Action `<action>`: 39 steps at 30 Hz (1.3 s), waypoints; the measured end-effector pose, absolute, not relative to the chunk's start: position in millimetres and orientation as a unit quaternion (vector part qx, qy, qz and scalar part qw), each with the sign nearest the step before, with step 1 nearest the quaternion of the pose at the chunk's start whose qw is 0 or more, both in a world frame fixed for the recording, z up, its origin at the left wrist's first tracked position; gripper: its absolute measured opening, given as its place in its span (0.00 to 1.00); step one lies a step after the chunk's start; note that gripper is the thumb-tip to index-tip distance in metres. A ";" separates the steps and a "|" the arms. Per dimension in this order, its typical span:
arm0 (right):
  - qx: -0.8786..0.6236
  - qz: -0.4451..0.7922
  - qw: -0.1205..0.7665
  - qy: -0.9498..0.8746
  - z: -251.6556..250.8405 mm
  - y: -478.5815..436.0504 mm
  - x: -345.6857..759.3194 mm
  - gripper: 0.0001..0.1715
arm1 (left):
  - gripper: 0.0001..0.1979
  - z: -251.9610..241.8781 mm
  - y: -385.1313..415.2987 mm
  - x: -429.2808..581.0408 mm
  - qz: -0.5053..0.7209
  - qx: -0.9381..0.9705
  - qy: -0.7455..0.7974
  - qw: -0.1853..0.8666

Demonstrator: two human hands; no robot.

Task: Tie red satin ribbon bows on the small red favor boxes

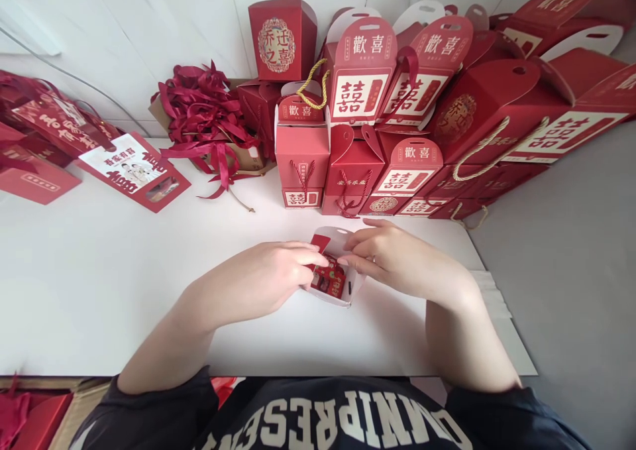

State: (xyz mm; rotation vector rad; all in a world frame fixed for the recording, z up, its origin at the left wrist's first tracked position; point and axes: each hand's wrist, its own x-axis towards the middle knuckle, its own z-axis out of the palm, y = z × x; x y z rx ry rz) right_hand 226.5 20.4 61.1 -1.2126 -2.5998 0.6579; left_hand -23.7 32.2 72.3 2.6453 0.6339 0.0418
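Note:
A small open gift box (pixel 346 299), white inside, sits on the white table in front of me. Red printed packets (pixel 332 284) lie in it. My left hand (pixel 285 269) is closed at the box's left side, fingers reaching over the rim by a raised red flap (pixel 321 243). On the opposite side, my right hand (pixel 385 251) has its thumb and fingers bent around the right wall and the upright rear flap. The fingers partly cover the rim and some of the packets.
Stacked red gift boxes (pixel 362 79) with handles stand along the back and right. A cardboard box of dark red ribbons (pixel 203 115) is left of them. Flat red gift bags (pixel 136 171) lie at the left. Another container with red items (pixel 42 417) is at lower left.

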 end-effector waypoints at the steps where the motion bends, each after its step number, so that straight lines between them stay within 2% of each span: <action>1: -0.421 0.218 0.098 -0.875 61.1 20.1 226.4 0.18 | 0.19 71.4 32.0 -25.3 0.014 0.945 0.241 0.221; 3: -0.427 0.216 0.111 -0.871 59.2 19.4 226.2 0.09 | 0.20 69.4 31.6 -27.8 0.015 0.934 0.262 0.242; 7: -0.425 0.219 0.140 -0.867 52.6 20.0 225.3 0.15 | 0.20 68.2 32.2 -28.2 0.017 0.928 0.262 0.265; 12: -0.453 0.224 0.144 -0.851 47.3 28.1 218.8 0.10 | 0.14 70.8 38.5 -21.0 -0.011 0.924 0.247 0.292; 15: -0.465 0.183 0.162 -0.851 36.8 35.9 207.4 0.13 | 0.09 67.8 45.7 -14.5 -0.024 0.916 0.252 0.311; 17: -0.481 0.129 0.193 -0.846 23.8 42.3 197.4 0.12 | 0.09 64.3 51.5 -10.9 -0.030 0.904 0.272 0.328; 20: -0.509 0.074 0.293 -0.806 3.1 52.9 185.5 0.16 | 0.04 60.2 60.2 -10.0 -0.014 0.890 0.307 0.337; 22: -0.512 0.106 0.354 -0.775 -3.6 58.3 183.5 0.21 | 0.04 59.1 65.6 -12.9 0.008 0.886 0.330 0.326; 23: -0.507 0.141 0.369 -0.766 -3.5 59.7 184.5 0.20 | 0.05 58.8 67.9 -15.2 0.021 0.884 0.346 0.313; 26: -0.480 0.237 0.337 -0.774 8.5 58.1 192.6 0.13 | 0.06 56.8 72.8 -21.5 0.056 0.863 0.414 0.284; 29: -0.451 0.252 0.267 -0.814 25.2 51.0 200.2 0.21 | 0.07 52.8 73.8 -22.9 0.069 0.827 0.462 0.313; 32: -0.429 0.231 0.220 -0.845 33.3 44.7 202.6 0.20 | 0.09 49.7 74.6 -22.0 0.076 0.806 0.493 0.318; 39: -0.439 0.216 0.198 -0.849 38.7 39.2 209.6 0.14 | 0.14 29.7 127.0 -74.9 0.152 0.758 0.616 0.152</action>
